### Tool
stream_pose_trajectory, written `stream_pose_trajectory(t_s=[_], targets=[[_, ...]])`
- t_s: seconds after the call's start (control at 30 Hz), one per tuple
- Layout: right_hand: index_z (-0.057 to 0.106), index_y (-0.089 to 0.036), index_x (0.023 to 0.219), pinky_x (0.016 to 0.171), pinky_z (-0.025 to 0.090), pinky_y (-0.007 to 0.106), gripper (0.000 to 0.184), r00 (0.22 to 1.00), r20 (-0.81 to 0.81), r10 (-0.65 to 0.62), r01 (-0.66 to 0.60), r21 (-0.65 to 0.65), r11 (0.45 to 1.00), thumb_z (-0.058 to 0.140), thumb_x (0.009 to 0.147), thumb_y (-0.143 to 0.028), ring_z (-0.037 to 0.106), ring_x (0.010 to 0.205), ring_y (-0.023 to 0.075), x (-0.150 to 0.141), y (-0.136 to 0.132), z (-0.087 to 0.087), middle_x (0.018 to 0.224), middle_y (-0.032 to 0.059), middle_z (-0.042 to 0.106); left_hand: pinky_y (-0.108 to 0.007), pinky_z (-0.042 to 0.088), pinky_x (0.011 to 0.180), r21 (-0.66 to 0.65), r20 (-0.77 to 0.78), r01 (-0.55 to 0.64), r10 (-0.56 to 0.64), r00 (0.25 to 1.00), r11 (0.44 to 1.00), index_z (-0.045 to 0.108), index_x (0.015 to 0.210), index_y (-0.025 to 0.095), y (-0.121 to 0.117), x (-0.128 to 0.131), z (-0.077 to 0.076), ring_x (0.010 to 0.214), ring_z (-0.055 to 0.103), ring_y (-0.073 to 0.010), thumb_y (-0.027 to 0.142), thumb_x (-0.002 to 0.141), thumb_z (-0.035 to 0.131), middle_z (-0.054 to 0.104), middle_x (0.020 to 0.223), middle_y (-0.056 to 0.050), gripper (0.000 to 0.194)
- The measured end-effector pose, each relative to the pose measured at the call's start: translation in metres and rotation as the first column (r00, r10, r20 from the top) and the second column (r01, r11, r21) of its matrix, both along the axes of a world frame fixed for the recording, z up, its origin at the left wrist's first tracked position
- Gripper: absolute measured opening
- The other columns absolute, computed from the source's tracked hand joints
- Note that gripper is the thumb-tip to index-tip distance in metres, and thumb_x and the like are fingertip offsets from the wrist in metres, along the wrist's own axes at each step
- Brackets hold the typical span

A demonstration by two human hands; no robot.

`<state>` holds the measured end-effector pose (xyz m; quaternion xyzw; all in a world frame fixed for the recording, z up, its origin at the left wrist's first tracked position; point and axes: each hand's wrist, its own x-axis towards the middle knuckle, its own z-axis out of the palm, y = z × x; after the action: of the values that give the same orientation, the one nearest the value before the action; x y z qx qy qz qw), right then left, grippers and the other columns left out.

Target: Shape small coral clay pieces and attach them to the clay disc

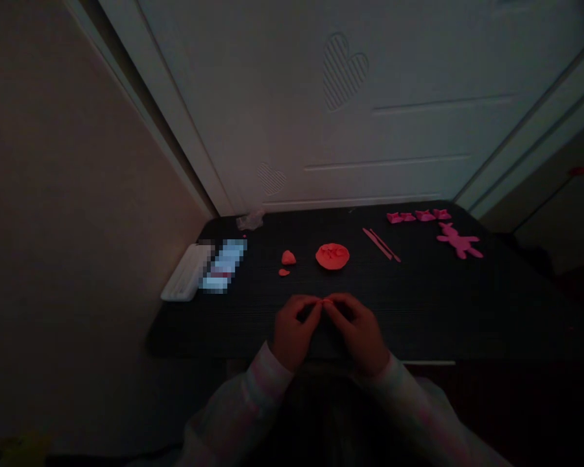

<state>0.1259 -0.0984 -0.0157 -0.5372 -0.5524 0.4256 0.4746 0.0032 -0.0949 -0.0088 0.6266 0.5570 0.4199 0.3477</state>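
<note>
Just in front of the dark table's near edge, my left hand point(293, 331) and my right hand point(359, 331) meet fingertip to fingertip. Both are closed in a pinch on a small piece of orange-red modelling clay point(326, 301), mostly hidden by the fingers. Beyond them sits a shallow round clay dish point(333, 262) of the same colour, with small clay shapes in it. Left of the dish lie a rounded clay lump point(288, 258) and a small flattened clay bit point(283, 273). Two slim modelling tools point(379, 245) rest to its right.
A pink rabbit-shaped figure point(460, 242) and several pink bow-like pieces point(424, 216) lie at the far right of the table point(418, 305). A white tray point(187, 272), a pixelated flat object point(224, 266) and a crumpled clear bag point(250, 220) are at left. A white door point(272, 97) stands behind.
</note>
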Motion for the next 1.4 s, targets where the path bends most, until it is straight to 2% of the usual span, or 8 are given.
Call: stream_pose_trajectory(t_s=[0.47,0.67,0.83,1.07,1.4], targets=[[0.060,-0.020,0.068,0.066,0.043,0.028,0.011,0.999,-0.011,-0.032,0.033,0.054,0.998,0.056,0.072,-0.029,0.055,0.070,0.0150,0.0017,0.0001,0.0020,0.071,0.0010,0.061,-0.026,0.045,0.066,0.083,-0.017,0.012,-0.011,1.000,0.996,0.063,0.077,0.018,-0.0010,-0.0012,0.0001,0.072,0.057,-0.0135,0.024,0.072,0.056,0.063,0.077,-0.003,0.011],[0.061,-0.020,0.082,0.065,0.043,0.027,0.017,1.000,-0.017,-0.025,0.025,0.035,0.999,0.059,0.070,-0.032,0.056,0.071,0.0150,0.0024,0.0002,0.0012,0.076,0.0016,0.060,-0.026,0.045,0.069,0.139,-0.019,0.002,0.001,1.000,0.990,0.062,0.075,0.019,-0.0016,-0.0028,-0.0019,0.074,0.057,-0.0130,0.022,0.073,0.055,0.063,0.077,-0.002,0.008],[0.060,-0.019,0.072,0.066,0.043,0.027,0.013,0.999,-0.012,-0.031,0.032,0.051,0.998,0.056,0.072,-0.032,0.055,0.072,0.0150,0.0031,-0.0001,0.0020,0.074,0.0018,0.060,-0.025,0.045,0.069,0.147,-0.017,-0.008,0.011,1.000,0.989,0.062,0.081,0.018,-0.0003,-0.0027,-0.0050,0.076,0.056,-0.0125,0.024,0.074,0.055,0.062,0.079,-0.002,0.012],[0.060,-0.019,0.076,0.066,0.044,0.027,0.015,0.997,-0.020,-0.080,0.080,0.006,0.997,0.057,0.071,-0.033,0.058,0.071,0.0152,0.0014,-0.0002,0.0034,0.075,0.0017,0.062,-0.026,0.045,0.067,0.148,-0.055,-0.055,0.064,0.996,0.987,0.063,0.078,0.019,0.0012,-0.0030,-0.0052,0.075,0.057,-0.0134,0.023,0.073,0.055,0.062,0.078,-0.003,0.011],[0.059,-0.019,0.077,0.063,0.044,0.027,0.010,0.968,0.221,-0.120,0.094,0.124,0.988,0.053,0.074,-0.027,0.056,0.066,0.0143,-0.0033,-0.0007,-0.0014,0.072,0.0021,0.061,-0.025,0.045,0.065,0.150,-0.038,-0.122,0.129,0.991,0.981,0.063,0.077,0.018,0.0004,-0.0014,-0.0066,0.071,0.056,-0.0124,0.023,0.072,0.056,0.061,0.077,-0.003,0.011]])
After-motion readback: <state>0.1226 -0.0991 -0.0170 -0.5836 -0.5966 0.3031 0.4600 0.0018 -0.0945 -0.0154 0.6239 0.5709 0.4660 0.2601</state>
